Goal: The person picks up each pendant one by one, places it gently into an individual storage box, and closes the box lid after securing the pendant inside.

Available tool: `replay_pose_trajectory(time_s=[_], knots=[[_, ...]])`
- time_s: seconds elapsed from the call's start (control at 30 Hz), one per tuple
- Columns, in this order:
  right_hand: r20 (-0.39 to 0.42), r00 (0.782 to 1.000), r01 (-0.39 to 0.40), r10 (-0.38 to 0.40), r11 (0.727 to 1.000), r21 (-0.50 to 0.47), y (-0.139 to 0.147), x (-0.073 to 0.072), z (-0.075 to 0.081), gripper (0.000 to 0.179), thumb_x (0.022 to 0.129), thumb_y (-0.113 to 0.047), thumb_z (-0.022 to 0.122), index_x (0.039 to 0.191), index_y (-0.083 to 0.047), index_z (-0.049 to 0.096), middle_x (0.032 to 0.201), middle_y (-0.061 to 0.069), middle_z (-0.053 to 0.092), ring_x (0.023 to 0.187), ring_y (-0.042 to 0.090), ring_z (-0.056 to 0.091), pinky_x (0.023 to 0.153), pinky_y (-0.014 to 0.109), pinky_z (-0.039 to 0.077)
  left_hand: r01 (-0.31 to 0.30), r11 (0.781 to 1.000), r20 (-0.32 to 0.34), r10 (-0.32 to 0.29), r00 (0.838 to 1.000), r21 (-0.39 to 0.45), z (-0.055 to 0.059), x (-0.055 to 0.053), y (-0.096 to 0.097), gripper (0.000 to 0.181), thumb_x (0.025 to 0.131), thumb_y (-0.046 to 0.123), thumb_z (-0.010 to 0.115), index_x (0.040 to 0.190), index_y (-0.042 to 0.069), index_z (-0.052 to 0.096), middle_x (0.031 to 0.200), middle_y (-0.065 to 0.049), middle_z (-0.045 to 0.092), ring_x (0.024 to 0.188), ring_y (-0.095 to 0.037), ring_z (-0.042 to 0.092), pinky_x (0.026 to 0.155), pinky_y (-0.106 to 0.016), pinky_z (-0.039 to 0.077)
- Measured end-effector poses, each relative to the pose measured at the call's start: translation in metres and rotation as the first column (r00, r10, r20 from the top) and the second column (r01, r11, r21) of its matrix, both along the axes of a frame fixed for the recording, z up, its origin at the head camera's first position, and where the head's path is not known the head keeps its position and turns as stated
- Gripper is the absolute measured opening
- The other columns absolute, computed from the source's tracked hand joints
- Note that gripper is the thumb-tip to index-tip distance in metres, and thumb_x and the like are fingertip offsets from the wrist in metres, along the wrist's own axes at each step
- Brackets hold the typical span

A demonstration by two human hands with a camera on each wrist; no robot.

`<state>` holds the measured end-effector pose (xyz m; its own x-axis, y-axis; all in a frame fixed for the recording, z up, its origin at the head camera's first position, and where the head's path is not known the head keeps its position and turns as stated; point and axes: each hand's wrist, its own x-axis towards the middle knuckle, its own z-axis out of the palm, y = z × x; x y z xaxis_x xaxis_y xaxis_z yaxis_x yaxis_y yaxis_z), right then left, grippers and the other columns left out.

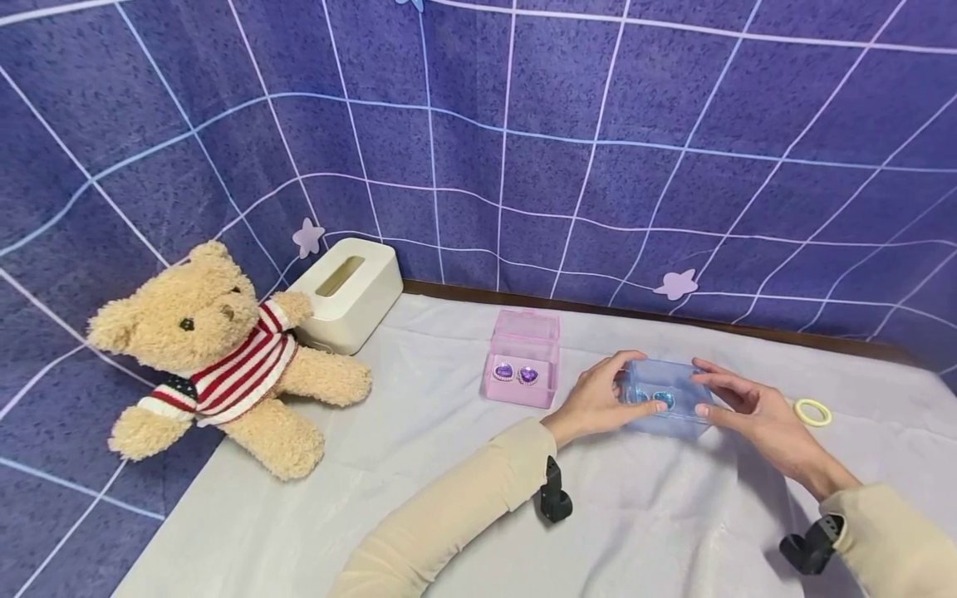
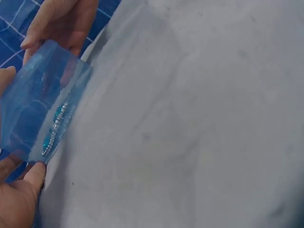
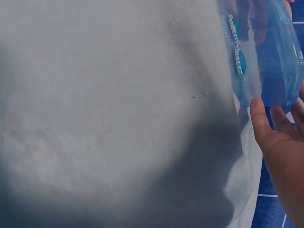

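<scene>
A clear blue plastic box [image 1: 684, 379] is held between the two hands at the right of the table. Inside it lie teal gems [image 1: 662, 401] edged with small clear stones. The left hand [image 1: 598, 399] grips the box's left side, its thumb at the front and its fingers toward the back. On the opposite side, the right hand [image 1: 758, 415] holds the box between thumb and fingers. Both wrist views show the same box, with the left hand [image 2: 19, 194] and right hand [image 3: 285, 147] at its ends.
An open pink box [image 1: 521, 390] with two purple gems stands left of the hands. A yellow ring [image 1: 812, 413] lies beyond the right hand. At the left are a teddy bear [image 1: 224, 357] and a white tissue box [image 1: 366, 286]. A blue curtain [image 1: 478, 149] hangs behind.
</scene>
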<state>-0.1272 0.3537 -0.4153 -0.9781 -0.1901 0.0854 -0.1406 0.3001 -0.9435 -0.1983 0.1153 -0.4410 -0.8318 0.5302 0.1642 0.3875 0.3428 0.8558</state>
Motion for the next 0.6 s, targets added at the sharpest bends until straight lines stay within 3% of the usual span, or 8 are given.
replay_pose_trajectory(time_s=[0.4, 0.6], knots=[[-0.069, 0.997, 0.036, -0.03, 0.996, 0.082, -0.0015, 0.0017, -0.0038, 0.045, 0.088, -0.002, 0.068, 0.127, 0.011, 0.052, 0.153, 0.006, 0.04, 0.126, -0.016, 0.042, 0.099, 0.008, 0.041, 0.031, 0.999, 0.021, -0.031, 0.999, 0.043, 0.0005, 0.0, 0.0006, 0.071, 0.074, 0.041, 0.083, 0.135, 0.024, 0.05, 0.127, 0.0, 0.06, 0.104, -0.004, 0.057, 0.084, -0.015, 0.051], [-0.076, 0.997, 0.034, -0.023, 0.989, 0.141, -0.0034, 0.0002, 0.0021, 0.045, 0.088, -0.005, 0.069, 0.128, 0.008, 0.053, 0.153, 0.002, 0.041, 0.119, -0.016, 0.046, 0.094, 0.008, 0.045, 0.0, 1.0, 0.01, 0.0, 1.0, 0.023, 0.0027, 0.0026, 0.0006, 0.074, 0.074, 0.041, 0.083, 0.138, 0.023, 0.049, 0.132, 0.0, 0.059, 0.106, -0.006, 0.057, 0.087, -0.017, 0.051]])
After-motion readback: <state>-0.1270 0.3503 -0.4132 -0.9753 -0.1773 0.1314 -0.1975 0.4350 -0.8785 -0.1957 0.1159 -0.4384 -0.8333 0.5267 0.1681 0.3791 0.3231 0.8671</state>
